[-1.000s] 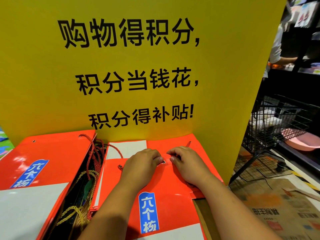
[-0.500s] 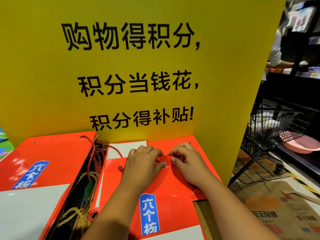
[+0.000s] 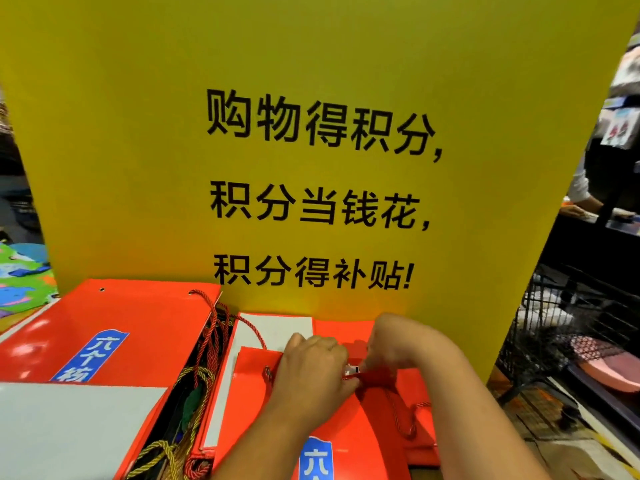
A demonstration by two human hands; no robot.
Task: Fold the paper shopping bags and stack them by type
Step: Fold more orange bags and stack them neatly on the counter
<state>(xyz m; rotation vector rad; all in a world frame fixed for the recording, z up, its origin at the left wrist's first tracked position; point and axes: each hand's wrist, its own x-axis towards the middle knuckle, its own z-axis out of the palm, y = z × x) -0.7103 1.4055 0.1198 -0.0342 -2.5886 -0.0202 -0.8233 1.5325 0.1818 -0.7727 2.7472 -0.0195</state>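
The bag (image 3: 349,424) lies flat on the right pile (image 3: 273,329), below the yellow sign (image 3: 277,168). The left hand (image 3: 311,368) and right hand (image 3: 408,348) meet at its top edge, fingers curled, both pinching it.

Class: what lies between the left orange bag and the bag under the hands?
A tangle of red and gold rope handles, seen in the head view.
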